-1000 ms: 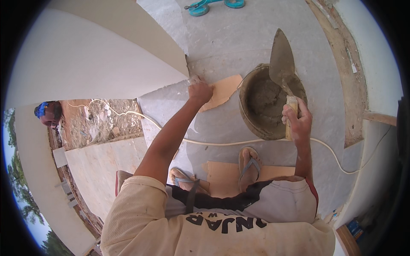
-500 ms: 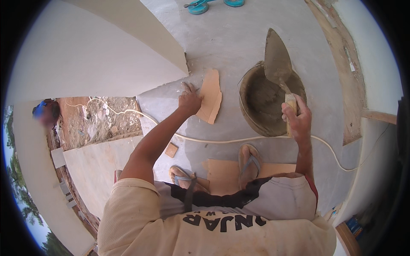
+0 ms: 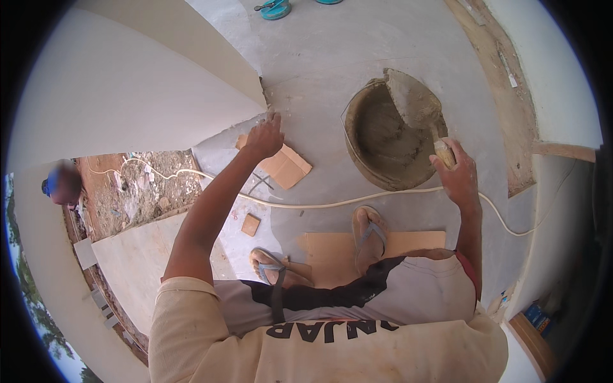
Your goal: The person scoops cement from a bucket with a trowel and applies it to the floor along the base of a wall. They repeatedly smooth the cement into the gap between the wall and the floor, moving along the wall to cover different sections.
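My left hand (image 3: 265,135) reaches toward the lower corner of the white wall (image 3: 179,96), fingers stretched out and apart, above a torn piece of cardboard (image 3: 288,170) on the grey floor (image 3: 310,48). My right hand (image 3: 456,167) grips the wooden handle of a trowel (image 3: 414,99), whose blade, coated in grey mortar, lies over the back right of a round bucket (image 3: 365,159) with wet mortar inside.
A pale cord (image 3: 313,206) crosses before my sandalled feet, which are by flat cardboard (image 3: 415,240). A small square piece (image 3: 250,225) lies left. Turquoise suction lifters (image 3: 276,9) are at the top. A person (image 3: 62,182) is at far left, beside rubble (image 3: 156,191).
The trowel blade has dropped onto the bucket and now carries wet mortar. The loose cardboard has shifted and turned. My left hand has moved up toward the wall corner. The view has shifted slightly.
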`<state>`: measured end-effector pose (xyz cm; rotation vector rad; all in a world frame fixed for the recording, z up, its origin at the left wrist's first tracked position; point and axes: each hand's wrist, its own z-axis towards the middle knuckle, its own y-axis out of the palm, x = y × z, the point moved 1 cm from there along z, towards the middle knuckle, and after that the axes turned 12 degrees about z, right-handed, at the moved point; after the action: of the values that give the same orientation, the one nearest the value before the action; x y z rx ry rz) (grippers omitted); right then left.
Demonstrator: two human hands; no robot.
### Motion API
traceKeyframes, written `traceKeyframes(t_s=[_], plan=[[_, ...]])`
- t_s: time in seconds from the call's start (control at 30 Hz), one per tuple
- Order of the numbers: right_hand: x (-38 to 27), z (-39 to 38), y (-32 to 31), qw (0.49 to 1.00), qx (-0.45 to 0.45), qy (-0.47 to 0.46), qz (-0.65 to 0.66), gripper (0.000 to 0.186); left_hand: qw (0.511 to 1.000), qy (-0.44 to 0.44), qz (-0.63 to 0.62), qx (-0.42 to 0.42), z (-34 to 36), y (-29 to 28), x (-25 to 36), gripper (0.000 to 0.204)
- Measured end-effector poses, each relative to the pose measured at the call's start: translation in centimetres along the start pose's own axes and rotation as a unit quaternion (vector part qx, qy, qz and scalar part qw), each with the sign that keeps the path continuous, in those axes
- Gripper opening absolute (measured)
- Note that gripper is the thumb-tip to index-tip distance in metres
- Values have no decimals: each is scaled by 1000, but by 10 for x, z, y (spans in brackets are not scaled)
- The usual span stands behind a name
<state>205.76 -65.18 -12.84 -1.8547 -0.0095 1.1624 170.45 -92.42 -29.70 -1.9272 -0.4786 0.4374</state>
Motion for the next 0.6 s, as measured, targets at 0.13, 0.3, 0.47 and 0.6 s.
traceKeyframes(t_s=[0.13, 0.3, 0.47, 0.6], plan=[[-3, -4, 17, 999, -19, -19, 47, 43, 999, -35, -5, -37, 38, 5, 16, 73], [-5, -9, 23, 997, -33, -18, 62, 43, 990, -113, -1, -79, 52, 16, 14, 82], [-5, -8, 26, 998, -37, -2, 57, 42, 990, -91, 56, -90, 39, 38, 12, 83], [-4, -6, 27, 998, -24, -30, 53, 42, 991, -92, 72, -69, 24, 49, 3, 84]])
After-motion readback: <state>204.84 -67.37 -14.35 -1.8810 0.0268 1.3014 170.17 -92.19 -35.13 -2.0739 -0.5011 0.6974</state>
